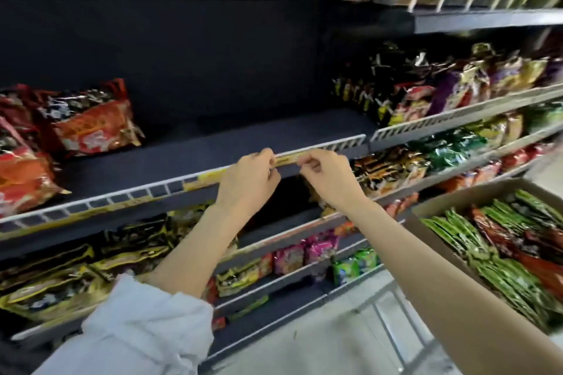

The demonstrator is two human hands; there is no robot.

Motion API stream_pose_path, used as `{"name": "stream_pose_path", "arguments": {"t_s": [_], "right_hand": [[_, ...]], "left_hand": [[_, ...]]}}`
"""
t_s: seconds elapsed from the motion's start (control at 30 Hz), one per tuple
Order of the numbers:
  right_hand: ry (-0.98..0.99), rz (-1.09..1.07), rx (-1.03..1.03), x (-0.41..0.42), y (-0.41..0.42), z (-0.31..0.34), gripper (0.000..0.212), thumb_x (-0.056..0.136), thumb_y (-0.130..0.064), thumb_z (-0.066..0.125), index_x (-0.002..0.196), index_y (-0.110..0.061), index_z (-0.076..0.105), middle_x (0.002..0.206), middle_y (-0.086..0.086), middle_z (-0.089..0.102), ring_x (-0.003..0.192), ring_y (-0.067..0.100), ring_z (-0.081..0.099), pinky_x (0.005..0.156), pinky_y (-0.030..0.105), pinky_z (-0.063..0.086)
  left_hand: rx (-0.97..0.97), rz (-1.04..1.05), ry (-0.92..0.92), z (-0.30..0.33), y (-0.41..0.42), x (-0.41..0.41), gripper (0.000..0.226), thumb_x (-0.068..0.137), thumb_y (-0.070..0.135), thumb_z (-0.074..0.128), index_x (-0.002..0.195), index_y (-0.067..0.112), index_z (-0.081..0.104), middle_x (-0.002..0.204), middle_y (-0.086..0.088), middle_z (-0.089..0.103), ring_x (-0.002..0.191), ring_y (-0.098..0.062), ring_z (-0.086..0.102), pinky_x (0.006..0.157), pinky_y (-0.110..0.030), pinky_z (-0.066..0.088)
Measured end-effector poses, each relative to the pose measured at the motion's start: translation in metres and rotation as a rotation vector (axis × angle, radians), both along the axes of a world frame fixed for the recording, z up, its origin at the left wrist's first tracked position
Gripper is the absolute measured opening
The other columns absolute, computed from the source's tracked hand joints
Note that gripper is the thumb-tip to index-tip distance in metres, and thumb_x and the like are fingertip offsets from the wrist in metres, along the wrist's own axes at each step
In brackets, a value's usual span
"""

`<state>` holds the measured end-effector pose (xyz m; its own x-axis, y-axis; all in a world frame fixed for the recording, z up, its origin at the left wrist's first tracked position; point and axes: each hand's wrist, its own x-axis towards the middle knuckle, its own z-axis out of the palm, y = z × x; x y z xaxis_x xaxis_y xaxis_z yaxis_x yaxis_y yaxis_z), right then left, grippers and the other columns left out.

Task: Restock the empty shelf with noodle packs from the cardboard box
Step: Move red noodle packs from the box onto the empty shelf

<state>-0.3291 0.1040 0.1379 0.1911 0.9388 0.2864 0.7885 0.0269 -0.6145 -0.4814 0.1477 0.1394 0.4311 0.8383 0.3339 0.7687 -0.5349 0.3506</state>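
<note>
1. At the front rail (170,189) of the mostly bare dark shelf (189,152), both hands are meeting over a yellowish label strip (288,159) that is running along the rail.
2. The left hand (248,183) is pinching the strip from the left, fingers curled over its top edge.
3. The right hand (327,175) is pinching the same strip just beside it, thumb and forefinger closing on the edge while the other fingers are curling under.
4. Neither hand is holding a noodle pack.
5. Red noodle packs (88,122) are lying at the left end of this shelf, well apart from the hands.
6. The cardboard box (451,201) is sitting at the lower right, open, with green and red packs (499,240) standing on edge inside it in rows.
7. Black and yellow packs (390,169) are crowding the shelf below, just right of the right hand, and more mixed packs are filling the shelves further right and lower down.
8. A pale rolled sleeve (143,326) is covering the left upper arm; the right forearm is bare.
</note>
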Motion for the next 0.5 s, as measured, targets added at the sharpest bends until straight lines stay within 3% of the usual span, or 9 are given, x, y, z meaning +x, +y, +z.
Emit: {"name": "stream_pose_path", "arguments": {"t_s": [0.2, 0.37, 0.5], "right_hand": [[0.040, -0.136, -0.230, 0.146, -0.066, -0.038, 0.018, 0.094, -0.012, 0.052, 0.105, -0.005, 0.065, 0.091, 0.006, 0.064, 0.086, 0.017, 0.058, 0.076, 0.024, 0.044], [0.133, -0.329, -0.273, 0.242, -0.084, -0.075, 0.021, 0.090, -0.006, 0.052, 0.105, 0.003, 0.063, 0.086, 0.015, 0.066, 0.086, 0.029, 0.062, 0.078, 0.032, 0.047], [0.104, -0.419, -0.346, 0.321, -0.083, -0.112, 0.024, 0.090, -0.009, 0.054, 0.110, 0.001, 0.063, 0.108, 0.017, 0.067, 0.105, 0.032, 0.059, 0.087, 0.035, 0.048]], "left_hand": [[-0.265, -0.088, -0.020, -0.047, -0.048, 0.149, 0.016, 0.094, 0.031, 0.050, 0.103, 0.022, 0.059, 0.095, 0.000, 0.068, 0.085, -0.023, 0.064, 0.068, -0.035, 0.055], [-0.416, -0.156, -0.006, -0.084, -0.048, 0.265, 0.017, 0.090, 0.024, 0.052, 0.098, 0.015, 0.064, 0.096, -0.008, 0.068, 0.091, -0.029, 0.063, 0.073, -0.037, 0.052], [-0.489, -0.207, 0.015, -0.114, -0.037, 0.351, 0.016, 0.091, 0.022, 0.053, 0.097, 0.013, 0.064, 0.096, -0.008, 0.067, 0.091, -0.027, 0.062, 0.072, -0.034, 0.048]]}}
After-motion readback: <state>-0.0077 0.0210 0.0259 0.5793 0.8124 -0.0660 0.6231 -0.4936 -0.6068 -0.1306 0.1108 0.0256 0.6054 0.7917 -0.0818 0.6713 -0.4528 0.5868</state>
